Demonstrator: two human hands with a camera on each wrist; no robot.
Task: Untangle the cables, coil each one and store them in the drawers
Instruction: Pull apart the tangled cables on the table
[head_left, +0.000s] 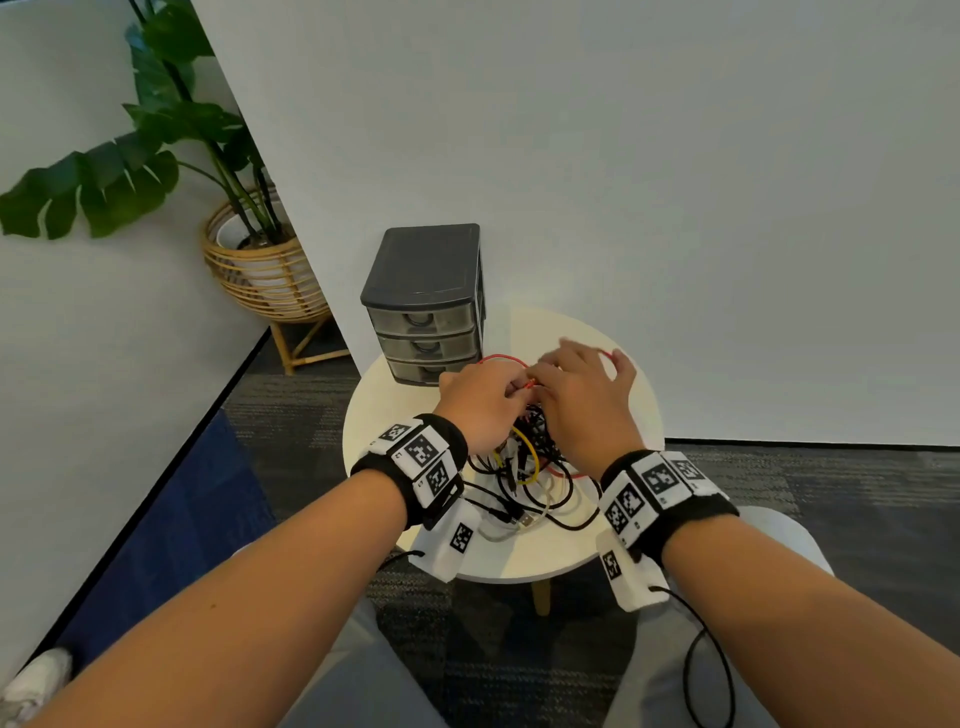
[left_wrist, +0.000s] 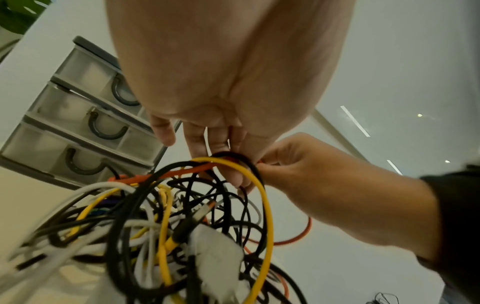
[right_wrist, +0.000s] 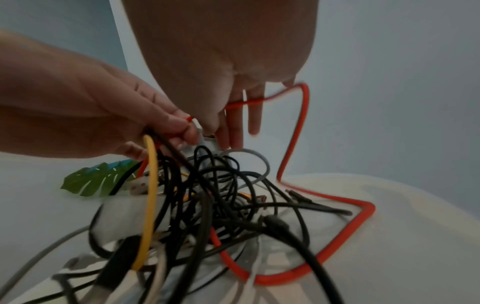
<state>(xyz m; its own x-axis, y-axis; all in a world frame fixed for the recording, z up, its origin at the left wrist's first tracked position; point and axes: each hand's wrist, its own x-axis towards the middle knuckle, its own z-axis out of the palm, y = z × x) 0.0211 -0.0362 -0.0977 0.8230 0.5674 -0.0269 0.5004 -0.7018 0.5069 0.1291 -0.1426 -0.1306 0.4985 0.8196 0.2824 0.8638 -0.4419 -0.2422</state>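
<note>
**Operator:** On the round table (head_left: 618, 545), near its middle, I see the tangle (head_left: 530, 462): black, white, yellow and red cables knotted in one heap. The drawers (head_left: 427, 317) stand at the far left edge, a grey unit with three clear drawers, all pushed in.

**Supervisor:** State of the left hand?

**Operator:** My left hand (head_left: 480, 402) is over the far side of the tangle, fingers curled. The right wrist view shows its fingertips (right_wrist: 191, 135) pinching the red cable (right_wrist: 358, 222) close to its end, with a yellow loop (right_wrist: 150, 205) and black strands hanging under the palm.

**Supervisor:** And the right hand?

**Operator:** My right hand (head_left: 582, 395) sits just beside the left, knuckles almost touching it. Its thumb and forefinger meet at the same red end, in the left wrist view (left_wrist: 298, 162). The other fingers are spread and nearly straight; the red cable crosses them and bends sharply down to the table. That picture is blurred at the fingertips, so I cannot tell how firm the pinch is.

**Supervisor:** Path of the red cable?

**Operator:** From the hands it runs down to the right part of the table, bends, and passes back under the black strands.

**Supervisor:** Surroundings?

**Operator:** A plant (head_left: 130, 156) in a wicker basket (head_left: 260, 270) stands on the floor, left of the table.
</note>
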